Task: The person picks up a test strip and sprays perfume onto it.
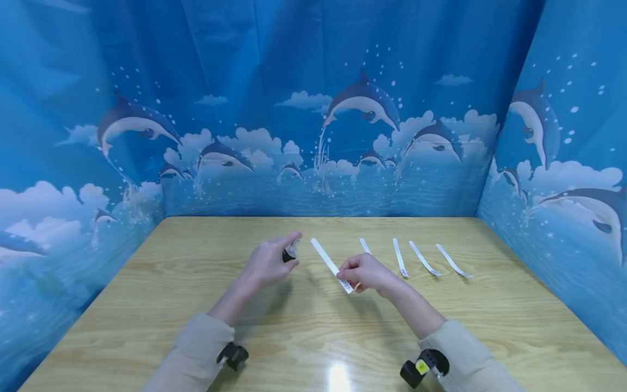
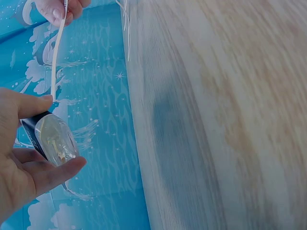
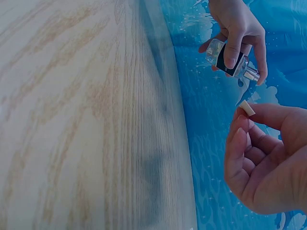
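My left hand point(image 1: 266, 261) grips a small glass perfume bottle point(image 3: 225, 60) with a dark label. Its index finger rests on the silver spray top point(image 3: 251, 73), which points towards the other hand's side. In the left wrist view, the clear base of the bottle point(image 2: 57, 141) faces the camera. Between thumb and fingers, my right hand point(image 1: 369, 271) pinches a narrow white paper test strip point(image 1: 324, 255) by its printed near end. The strip slants up and left, its far tip a short way right of the bottle. Both hands are above the wooden table point(image 1: 303, 332).
Several more white paper strips point(image 1: 400, 258) lie in a row on the table to the right, some with curled near ends. A blue curtain point(image 1: 294, 65) with dolphins hangs behind the table and along both sides. Each sleeve carries a black wrist camera point(image 1: 233, 356).
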